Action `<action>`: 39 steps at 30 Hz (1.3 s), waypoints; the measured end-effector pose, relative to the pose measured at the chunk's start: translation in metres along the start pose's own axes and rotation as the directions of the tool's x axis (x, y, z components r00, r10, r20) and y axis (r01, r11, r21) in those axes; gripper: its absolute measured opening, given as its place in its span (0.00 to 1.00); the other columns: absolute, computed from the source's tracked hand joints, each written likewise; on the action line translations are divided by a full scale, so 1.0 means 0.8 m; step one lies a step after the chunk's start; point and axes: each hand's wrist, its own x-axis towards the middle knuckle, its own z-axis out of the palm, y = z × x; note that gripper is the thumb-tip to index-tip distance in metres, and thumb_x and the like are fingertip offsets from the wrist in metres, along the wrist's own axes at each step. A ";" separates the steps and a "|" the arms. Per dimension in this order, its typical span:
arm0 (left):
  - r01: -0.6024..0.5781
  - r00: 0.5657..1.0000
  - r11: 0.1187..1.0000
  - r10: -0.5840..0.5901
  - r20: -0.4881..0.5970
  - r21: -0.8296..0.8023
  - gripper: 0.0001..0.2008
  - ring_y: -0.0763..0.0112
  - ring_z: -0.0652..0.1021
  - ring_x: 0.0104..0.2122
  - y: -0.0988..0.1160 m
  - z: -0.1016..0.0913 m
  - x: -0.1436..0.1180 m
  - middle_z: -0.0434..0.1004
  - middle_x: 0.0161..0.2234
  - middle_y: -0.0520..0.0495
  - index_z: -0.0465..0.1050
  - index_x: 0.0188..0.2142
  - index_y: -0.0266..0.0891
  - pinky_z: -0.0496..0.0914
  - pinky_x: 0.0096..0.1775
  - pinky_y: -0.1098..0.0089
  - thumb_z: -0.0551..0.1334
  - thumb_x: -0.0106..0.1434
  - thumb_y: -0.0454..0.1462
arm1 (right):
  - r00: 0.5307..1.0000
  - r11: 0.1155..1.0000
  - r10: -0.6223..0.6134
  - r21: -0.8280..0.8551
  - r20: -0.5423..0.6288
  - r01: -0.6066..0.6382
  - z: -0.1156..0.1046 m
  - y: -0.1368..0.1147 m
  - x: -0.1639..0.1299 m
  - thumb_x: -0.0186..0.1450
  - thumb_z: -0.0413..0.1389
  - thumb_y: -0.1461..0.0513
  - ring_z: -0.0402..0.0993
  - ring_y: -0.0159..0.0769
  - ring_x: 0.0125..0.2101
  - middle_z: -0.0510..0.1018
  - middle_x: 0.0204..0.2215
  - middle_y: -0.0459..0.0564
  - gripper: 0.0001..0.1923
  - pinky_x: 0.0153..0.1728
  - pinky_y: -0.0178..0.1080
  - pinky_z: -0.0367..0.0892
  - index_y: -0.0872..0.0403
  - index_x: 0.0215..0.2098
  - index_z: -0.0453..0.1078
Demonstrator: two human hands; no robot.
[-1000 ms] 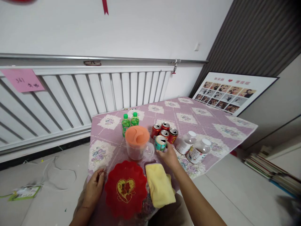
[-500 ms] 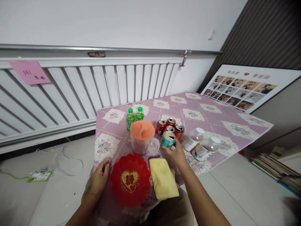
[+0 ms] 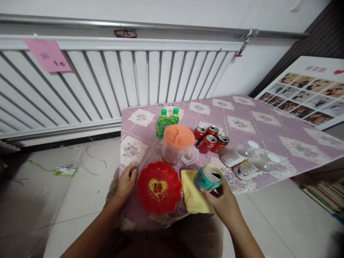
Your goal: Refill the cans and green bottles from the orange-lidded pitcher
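Holding teal-green metal drinks can [image 3: 207,179] in R hand [image 3: 225,202], 1 o'clock of folded yellow cloth [image 3: 195,201], L hand [image 3: 127,183] grip can't tell, next prob needs steady hold.

floral-covered table [image 3: 268,136] | two bottles [image 3: 162,125] | jug [image 3: 172,154] | four red cans [image 3: 206,144] | two jars [image 3: 246,170] | red dish [image 3: 159,205] | yellow cloth [image 3: 195,200]

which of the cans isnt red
The teal-green can, held in the right hand. The other four cans are red and stand clustered on the tablecloth, beyond it.
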 end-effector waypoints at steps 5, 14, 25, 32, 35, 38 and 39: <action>0.001 1.000 1.000 -0.001 0.000 -0.012 0.18 0.58 0.82 0.44 -0.003 0.000 0.000 0.83 0.43 0.41 0.74 0.46 0.39 0.75 0.50 0.58 0.55 0.65 0.46 | 0.987 0.992 -0.103 -0.062 0.124 0.111 0.033 -0.005 -0.027 0.54 0.64 0.51 0.78 0.50 0.49 0.76 0.51 0.59 0.36 0.48 0.52 0.76 0.52 0.59 0.64; -0.017 1.000 0.999 0.018 0.016 -0.044 0.15 0.60 0.81 0.45 -0.006 -0.002 0.002 0.83 0.44 0.42 0.75 0.46 0.40 0.74 0.50 0.59 0.56 0.66 0.43 | 0.887 0.850 -0.344 -0.300 0.308 0.434 0.092 -0.022 -0.038 0.57 0.59 0.64 0.75 0.49 0.52 0.71 0.52 0.58 0.36 0.53 0.52 0.74 0.49 0.63 0.60; -0.037 0.998 0.995 0.041 0.039 -0.095 0.14 0.60 0.81 0.44 -0.016 -0.002 0.004 0.83 0.44 0.43 0.74 0.47 0.42 0.74 0.50 0.60 0.56 0.67 0.42 | 0.808 0.642 -0.471 -0.491 0.353 0.589 0.112 -0.029 -0.029 0.63 0.54 0.66 0.73 0.51 0.53 0.69 0.54 0.60 0.34 0.52 0.53 0.74 0.49 0.67 0.59; -0.056 0.997 0.990 0.061 0.036 -0.127 0.14 0.60 0.81 0.43 -0.018 -0.001 0.004 0.83 0.44 0.44 0.74 0.47 0.42 0.75 0.48 0.61 0.56 0.67 0.43 | 0.805 0.608 -0.473 -0.529 0.358 0.592 0.115 -0.026 -0.021 0.65 0.52 0.65 0.71 0.52 0.56 0.70 0.55 0.61 0.29 0.53 0.52 0.73 0.50 0.64 0.64; -0.057 0.997 0.990 0.062 0.037 -0.129 0.14 0.60 0.81 0.43 -0.020 0.000 0.004 0.83 0.43 0.43 0.75 0.47 0.42 0.74 0.48 0.61 0.56 0.67 0.43 | 0.808 0.624 -0.476 -0.514 0.348 0.589 0.115 -0.029 -0.018 0.64 0.51 0.64 0.70 0.51 0.57 0.72 0.55 0.59 0.28 0.54 0.51 0.72 0.49 0.63 0.67; -0.054 0.997 0.990 0.060 0.044 -0.132 0.14 0.61 0.81 0.44 -0.022 0.000 0.005 0.82 0.43 0.43 0.75 0.47 0.41 0.74 0.48 0.61 0.56 0.67 0.43 | 0.821 0.656 -0.469 -0.493 0.326 0.571 0.114 -0.036 -0.013 0.65 0.51 0.63 0.70 0.49 0.57 0.74 0.55 0.57 0.26 0.56 0.50 0.70 0.47 0.61 0.69; -0.054 0.997 0.989 0.061 0.045 -0.136 0.14 0.61 0.81 0.43 -0.022 0.000 0.005 0.82 0.43 0.43 0.75 0.47 0.41 0.74 0.47 0.61 0.56 0.67 0.43 | 0.821 0.657 -0.470 -0.493 0.325 0.571 0.113 -0.039 -0.011 0.65 0.51 0.63 0.70 0.49 0.57 0.74 0.55 0.56 0.26 0.56 0.50 0.70 0.47 0.61 0.69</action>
